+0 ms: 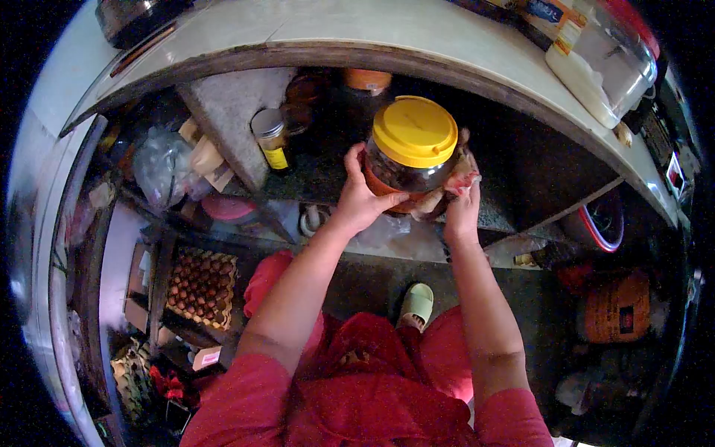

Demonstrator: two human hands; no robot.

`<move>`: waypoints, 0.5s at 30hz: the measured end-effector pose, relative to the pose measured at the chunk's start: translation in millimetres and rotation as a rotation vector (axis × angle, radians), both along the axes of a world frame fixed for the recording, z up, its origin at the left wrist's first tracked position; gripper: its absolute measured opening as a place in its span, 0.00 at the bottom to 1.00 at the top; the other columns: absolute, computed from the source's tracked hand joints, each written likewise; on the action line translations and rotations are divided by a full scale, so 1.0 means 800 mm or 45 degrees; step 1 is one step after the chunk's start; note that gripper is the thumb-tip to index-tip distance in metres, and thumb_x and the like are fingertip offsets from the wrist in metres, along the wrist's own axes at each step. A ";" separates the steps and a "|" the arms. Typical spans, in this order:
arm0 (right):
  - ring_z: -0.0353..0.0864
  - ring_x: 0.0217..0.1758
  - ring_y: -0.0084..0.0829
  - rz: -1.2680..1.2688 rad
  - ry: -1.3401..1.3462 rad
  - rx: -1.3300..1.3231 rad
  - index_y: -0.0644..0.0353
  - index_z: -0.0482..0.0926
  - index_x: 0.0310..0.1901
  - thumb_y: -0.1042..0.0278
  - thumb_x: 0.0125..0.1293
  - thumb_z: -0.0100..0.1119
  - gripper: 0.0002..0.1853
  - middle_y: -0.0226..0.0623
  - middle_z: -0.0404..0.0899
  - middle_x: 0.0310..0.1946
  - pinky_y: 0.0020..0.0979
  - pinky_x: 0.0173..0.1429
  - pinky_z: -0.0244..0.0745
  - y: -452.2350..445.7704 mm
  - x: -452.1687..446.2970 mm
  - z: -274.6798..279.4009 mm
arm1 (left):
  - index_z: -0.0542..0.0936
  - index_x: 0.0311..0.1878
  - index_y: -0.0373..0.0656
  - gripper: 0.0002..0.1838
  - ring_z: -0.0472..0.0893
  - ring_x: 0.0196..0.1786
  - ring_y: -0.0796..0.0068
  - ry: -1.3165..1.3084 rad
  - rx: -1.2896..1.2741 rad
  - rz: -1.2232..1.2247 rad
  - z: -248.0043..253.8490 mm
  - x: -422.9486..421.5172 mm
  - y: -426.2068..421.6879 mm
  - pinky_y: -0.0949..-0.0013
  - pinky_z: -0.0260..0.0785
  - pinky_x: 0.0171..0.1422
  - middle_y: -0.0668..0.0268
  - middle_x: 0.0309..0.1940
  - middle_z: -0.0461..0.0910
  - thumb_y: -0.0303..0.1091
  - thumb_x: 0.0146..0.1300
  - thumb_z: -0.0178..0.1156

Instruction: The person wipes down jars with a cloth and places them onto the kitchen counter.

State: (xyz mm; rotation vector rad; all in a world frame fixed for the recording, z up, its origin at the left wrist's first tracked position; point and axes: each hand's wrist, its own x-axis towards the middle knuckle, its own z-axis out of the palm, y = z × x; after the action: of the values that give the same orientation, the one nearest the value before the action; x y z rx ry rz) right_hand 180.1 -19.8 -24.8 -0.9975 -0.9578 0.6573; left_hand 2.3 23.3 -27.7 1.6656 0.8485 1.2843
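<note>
Head view, left to right: a clear plastic bag (160, 167) is stuffed into the far-left cubby, bundled up probably just to save room. Nearer on the left, brown eggs (197, 287) sit in rows, each in its own pocket I'd guess, so they don't roll. Then a small silver-lidded jar (269, 138) stands by the divider, yellow label facing out, which makes it easy to spot. Middle is where it's at: the left hand (361, 200) is clamped on the left side of a big yellow-lidded jar (412, 145), thumb low across the front, handy for something that fat and round. The jar is at the shelf opening, tipped a bit; can't tell if its base touches anything. On its right there's a bunched cloth (460, 179), gripped by the right hand (463, 212) against the jar, so that side looks padded. Far right, a clear container (603, 71) sits up on the counter (335, 26), likely for quick reach.
</note>
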 end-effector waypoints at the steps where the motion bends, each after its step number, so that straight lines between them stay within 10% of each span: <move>1: 0.71 0.53 0.30 0.020 -0.110 0.070 0.63 0.57 0.70 0.45 0.73 0.44 0.35 0.39 0.72 0.56 0.33 0.63 0.66 -0.004 -0.004 0.013 | 0.42 0.72 0.42 0.62 0.58 0.72 0.55 0.014 -0.003 -0.013 0.002 -0.001 0.000 0.54 0.51 0.75 0.51 0.69 0.54 0.34 0.42 0.79; 7: 0.59 0.71 0.39 -0.199 -0.784 0.311 0.61 0.53 0.73 0.40 0.70 0.47 0.40 0.47 0.58 0.69 0.41 0.73 0.53 0.001 -0.006 0.032 | 0.31 0.76 0.45 0.74 0.50 0.74 0.47 0.326 0.056 0.065 -0.011 -0.007 0.010 0.52 0.47 0.77 0.45 0.71 0.45 0.42 0.37 0.81; 15: 0.69 0.64 0.34 0.086 0.076 -0.263 0.65 0.63 0.67 0.62 0.75 0.35 0.24 0.42 0.72 0.60 0.33 0.68 0.63 0.025 0.029 -0.079 | 0.35 0.76 0.45 0.74 0.54 0.69 0.43 0.555 0.041 0.175 0.006 -0.015 0.004 0.49 0.48 0.75 0.43 0.66 0.50 0.48 0.34 0.81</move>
State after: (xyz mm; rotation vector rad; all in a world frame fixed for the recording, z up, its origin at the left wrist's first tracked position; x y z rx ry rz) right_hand 203.2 0.5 -88.3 -1.1243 -0.8866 0.8508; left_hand -9.5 26.2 -22.8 1.9783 1.2214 1.0391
